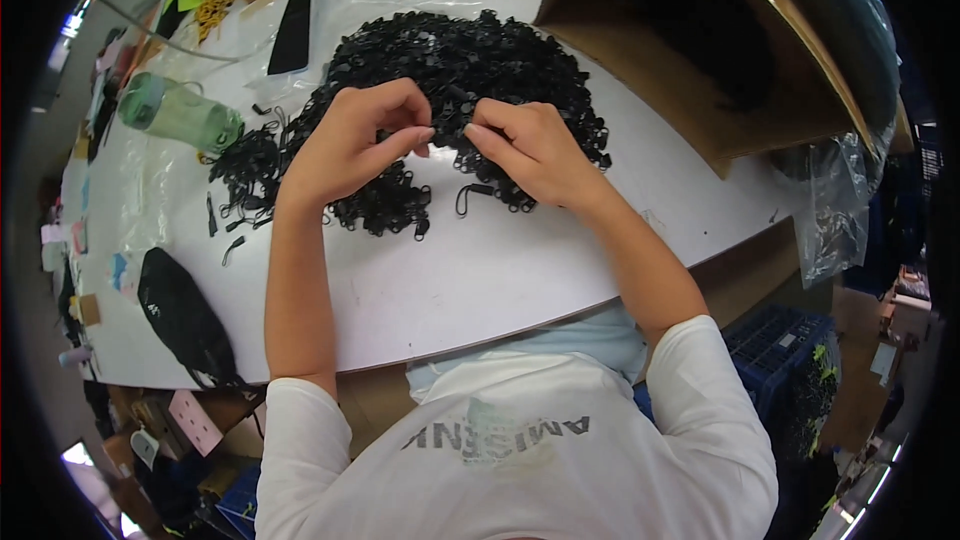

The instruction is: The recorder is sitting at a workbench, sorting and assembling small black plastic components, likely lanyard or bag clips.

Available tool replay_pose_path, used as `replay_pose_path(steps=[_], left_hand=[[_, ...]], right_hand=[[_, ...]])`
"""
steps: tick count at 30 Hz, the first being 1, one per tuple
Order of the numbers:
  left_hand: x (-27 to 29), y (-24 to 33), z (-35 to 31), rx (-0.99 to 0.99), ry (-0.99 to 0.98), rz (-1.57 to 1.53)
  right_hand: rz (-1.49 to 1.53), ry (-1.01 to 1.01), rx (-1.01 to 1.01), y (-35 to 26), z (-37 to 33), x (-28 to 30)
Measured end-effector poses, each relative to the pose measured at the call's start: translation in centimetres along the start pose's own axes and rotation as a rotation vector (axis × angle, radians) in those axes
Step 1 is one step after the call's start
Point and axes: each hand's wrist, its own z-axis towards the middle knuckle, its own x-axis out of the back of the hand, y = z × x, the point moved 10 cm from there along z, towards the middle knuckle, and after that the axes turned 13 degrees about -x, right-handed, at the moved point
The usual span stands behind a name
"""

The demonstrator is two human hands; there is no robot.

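A wide heap of small black looped pieces (470, 55), which look like zipper pulls, lies on the white table (480, 270). Over its near side my left hand (360, 135) is closed in a pinch, thumb against curled fingers. My right hand (530, 145) pinches too, its fingertips a short gap from the left ones. Whatever the fingertips hold is too small and dark to tell from the heap behind. One loose looped piece (472, 196) lies just below my right hand. Left of my left wrist is a smaller cluster of black pieces (247, 168), with several strays around it.
An open cardboard box (690, 130) with a dark inside leans at the back right, beside clear plastic film (835, 205). On the left are a green bottle (180, 112) lying on its side, a black phone (291, 33) and a black pouch (182, 310). Blue crates (775, 340) stand below, right.
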Motion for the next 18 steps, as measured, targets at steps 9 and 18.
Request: replay_pose_path(steps=[9,18], left_hand=[[-2.0,-1.0,0.1,0.037,-0.056,-0.196],[-2.2,2.2,0.7,-0.229,-0.107,-0.144]], right_hand=[[0.085,0.086,0.083,0.1,-0.6,1.4],[0.187,0.202,0.283,-2.3,-2.3,0.8]])
